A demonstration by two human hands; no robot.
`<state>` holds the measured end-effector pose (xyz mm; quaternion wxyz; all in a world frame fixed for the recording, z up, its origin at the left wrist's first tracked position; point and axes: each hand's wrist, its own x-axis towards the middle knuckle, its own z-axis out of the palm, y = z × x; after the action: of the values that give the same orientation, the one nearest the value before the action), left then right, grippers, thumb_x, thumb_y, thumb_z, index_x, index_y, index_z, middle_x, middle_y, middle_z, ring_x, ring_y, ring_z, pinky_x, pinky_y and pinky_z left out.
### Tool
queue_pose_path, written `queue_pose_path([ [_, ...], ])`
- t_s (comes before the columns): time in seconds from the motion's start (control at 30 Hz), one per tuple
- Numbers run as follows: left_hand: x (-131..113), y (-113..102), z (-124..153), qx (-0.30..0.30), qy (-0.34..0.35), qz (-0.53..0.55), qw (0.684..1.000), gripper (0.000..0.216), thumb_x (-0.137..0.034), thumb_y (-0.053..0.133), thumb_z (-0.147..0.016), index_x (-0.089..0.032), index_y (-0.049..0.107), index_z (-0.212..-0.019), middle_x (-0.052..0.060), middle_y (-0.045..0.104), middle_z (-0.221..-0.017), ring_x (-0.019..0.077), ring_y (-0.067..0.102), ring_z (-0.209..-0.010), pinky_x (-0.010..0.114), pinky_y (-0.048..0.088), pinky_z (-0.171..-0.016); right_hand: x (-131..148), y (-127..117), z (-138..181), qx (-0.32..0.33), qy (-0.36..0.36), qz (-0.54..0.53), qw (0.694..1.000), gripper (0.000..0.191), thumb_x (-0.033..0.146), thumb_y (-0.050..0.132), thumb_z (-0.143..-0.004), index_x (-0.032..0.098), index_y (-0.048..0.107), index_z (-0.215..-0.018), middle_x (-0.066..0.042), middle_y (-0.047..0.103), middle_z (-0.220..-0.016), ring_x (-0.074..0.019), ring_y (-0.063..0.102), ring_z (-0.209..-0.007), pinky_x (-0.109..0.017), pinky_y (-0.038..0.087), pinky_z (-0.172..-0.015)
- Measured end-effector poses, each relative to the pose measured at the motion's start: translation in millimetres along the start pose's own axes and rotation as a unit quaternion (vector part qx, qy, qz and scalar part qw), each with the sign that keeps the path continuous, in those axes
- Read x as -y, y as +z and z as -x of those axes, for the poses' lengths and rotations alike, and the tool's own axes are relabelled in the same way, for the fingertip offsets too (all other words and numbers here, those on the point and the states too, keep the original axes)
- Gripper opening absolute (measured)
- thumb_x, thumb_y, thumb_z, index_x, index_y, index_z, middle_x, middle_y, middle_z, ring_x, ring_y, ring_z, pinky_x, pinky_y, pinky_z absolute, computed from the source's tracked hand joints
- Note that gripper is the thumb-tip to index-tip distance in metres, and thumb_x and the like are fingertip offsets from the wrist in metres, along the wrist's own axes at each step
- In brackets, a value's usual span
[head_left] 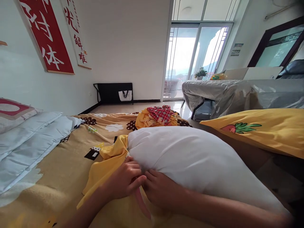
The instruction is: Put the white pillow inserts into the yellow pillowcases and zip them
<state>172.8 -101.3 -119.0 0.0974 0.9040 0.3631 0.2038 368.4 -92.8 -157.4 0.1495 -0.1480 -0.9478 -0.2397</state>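
Note:
A plump white pillow [190, 155] lies across the bed in front of me, its left end meeting a rumpled yellow pillowcase [95, 175]. My left hand [127, 177] is closed on the pillowcase's edge where it meets the pillow, its thumb pointing right. Close beside it, my right hand [158, 188] has its fingers curled into the pillow's near left end, and the fingertips are hidden. The right forearm lies along the pillow's near side. Below the hands a pink strip [142, 204] shows on the yellow cloth; I cannot tell if it is a print.
Stacked white pillows [40, 139] lie at the left on the patterned bed sheet [68, 171]. Yellow and red checked cloth [159, 115] is heaped at the bed's far edge. A yellow pillow with a radish picture [268, 129] is at right, before a plastic-covered table [237, 90].

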Motion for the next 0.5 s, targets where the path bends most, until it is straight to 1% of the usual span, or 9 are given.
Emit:
queue_pose_path([
  [0.03,5,-3,8,-0.001,-0.014,0.005,1.000,0.037,-0.033,0.038,-0.096,-0.017,0.046,-0.063,-0.001,0.054,-0.069,0.0132,0.050,-0.072,0.034,0.033,-0.086,2,-7,10,-0.028,0.009,0.024,0.999,0.023,0.024,0.048,-0.092,0.019,0.064,-0.108,-0.005,0.068,-0.102,-0.0176,0.058,-0.092,-0.032,0.044,-0.081],
  [0.1,12,-8,21,-0.004,-0.033,0.016,0.999,0.037,-0.035,0.037,-0.096,-0.017,0.044,-0.064,-0.001,0.052,-0.069,0.0132,0.050,-0.073,0.033,0.033,-0.088,2,-19,29,-0.074,0.056,0.084,0.992,0.034,0.023,0.042,-0.095,0.022,0.056,-0.127,-0.009,0.062,-0.123,-0.0224,0.055,-0.111,-0.038,0.040,-0.091],
  [0.17,13,-10,27,0.004,-0.037,0.021,0.999,0.039,-0.037,0.037,-0.096,-0.017,0.042,-0.063,-0.001,0.051,-0.069,0.0129,0.049,-0.071,0.033,0.033,-0.088,-1,-23,44,-0.078,0.119,0.146,0.979,0.044,0.019,0.039,-0.094,0.025,0.046,-0.137,-0.012,0.054,-0.134,-0.0276,0.050,-0.120,-0.046,0.034,-0.095],
  [0.2,12,-10,27,0.010,-0.034,0.016,0.999,0.040,-0.039,0.038,-0.096,-0.017,0.042,-0.062,-0.001,0.051,-0.068,0.0130,0.049,-0.070,0.033,0.034,-0.087,-4,-22,49,-0.070,0.139,0.168,0.973,0.047,0.016,0.038,-0.093,0.025,0.044,-0.139,-0.014,0.056,-0.131,-0.0289,0.052,-0.117,-0.047,0.034,-0.094],
  [0.27,5,-5,20,0.014,-0.026,-0.006,1.000,0.041,-0.041,0.041,-0.094,-0.017,0.043,-0.061,-0.001,0.053,-0.066,0.0135,0.049,-0.068,0.034,0.034,-0.084,-10,-16,53,-0.049,0.135,0.177,0.974,0.048,0.012,0.039,-0.092,0.020,0.044,-0.139,-0.015,0.065,-0.110,-0.0262,0.059,-0.099,-0.045,0.038,-0.086],
  [0.33,-4,5,8,-0.004,-0.015,-0.018,1.000,0.044,-0.040,0.039,-0.095,-0.017,0.046,-0.058,0.000,0.056,-0.062,0.0135,0.050,-0.064,0.035,0.035,-0.080,-19,-10,49,-0.037,0.084,0.140,0.986,0.040,0.014,0.041,-0.092,0.017,0.052,-0.131,-0.008,0.065,-0.084,-0.0195,0.059,-0.076,-0.036,0.041,-0.073],
  [0.4,-15,15,-8,-0.043,-0.012,-0.006,0.999,0.050,-0.040,0.033,-0.097,-0.017,0.046,-0.054,0.001,0.056,-0.056,0.0125,0.049,-0.058,0.034,0.035,-0.074,-30,-9,39,-0.025,0.049,0.086,0.995,0.026,0.015,0.043,-0.092,0.018,0.063,-0.109,-0.002,0.060,-0.070,-0.0159,0.054,-0.064,-0.030,0.037,-0.060],
  [0.43,-20,20,-16,-0.069,-0.013,0.009,0.997,0.053,-0.040,0.031,-0.097,-0.017,0.046,-0.052,0.001,0.056,-0.053,0.0119,0.048,-0.055,0.034,0.035,-0.071,-35,-11,33,-0.017,0.053,0.059,0.997,0.021,0.015,0.045,-0.092,0.019,0.065,-0.095,-0.002,0.058,-0.068,-0.0152,0.052,-0.062,-0.029,0.035,-0.057],
  [0.5,-30,24,-33,-0.134,-0.020,0.043,0.990,0.058,-0.042,0.027,-0.098,-0.016,0.044,-0.049,0.001,0.055,-0.050,0.0109,0.049,-0.053,0.033,0.034,-0.067,-42,-17,20,-0.003,0.100,0.014,0.995,0.021,0.016,0.047,-0.089,0.019,0.062,-0.074,-0.002,0.058,-0.068,-0.0145,0.052,-0.062,-0.028,0.034,-0.055],
])
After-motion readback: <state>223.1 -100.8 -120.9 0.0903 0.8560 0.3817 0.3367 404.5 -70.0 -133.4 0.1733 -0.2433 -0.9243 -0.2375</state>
